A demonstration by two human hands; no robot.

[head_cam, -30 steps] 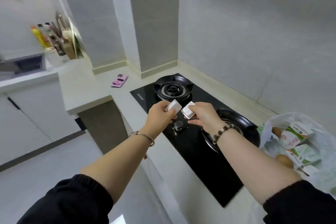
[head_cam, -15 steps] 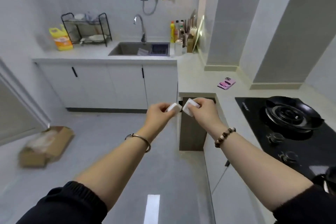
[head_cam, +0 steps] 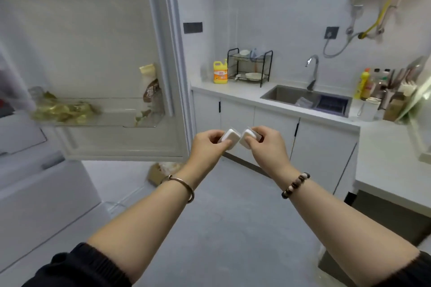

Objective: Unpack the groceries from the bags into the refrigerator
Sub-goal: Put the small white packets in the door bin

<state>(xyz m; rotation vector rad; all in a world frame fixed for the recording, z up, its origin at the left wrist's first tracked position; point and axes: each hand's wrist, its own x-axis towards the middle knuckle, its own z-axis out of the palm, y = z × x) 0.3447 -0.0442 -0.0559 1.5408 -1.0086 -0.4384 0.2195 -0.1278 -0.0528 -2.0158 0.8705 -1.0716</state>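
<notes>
The refrigerator door stands open at the left. Its door shelf holds some bags with greenish and brown content, too blurred to name. Behind, a white counter runs along the wall and carries a steel sink, a black dish rack and a yellow bottle just beside the rack. Near the door's edge, above the grey floor, both hands are held up close together. The left hand pinches one white pack between thumb and curled fingers. The right hand pinches the other white pack in the same way. The packs are just beside each other.
</notes>
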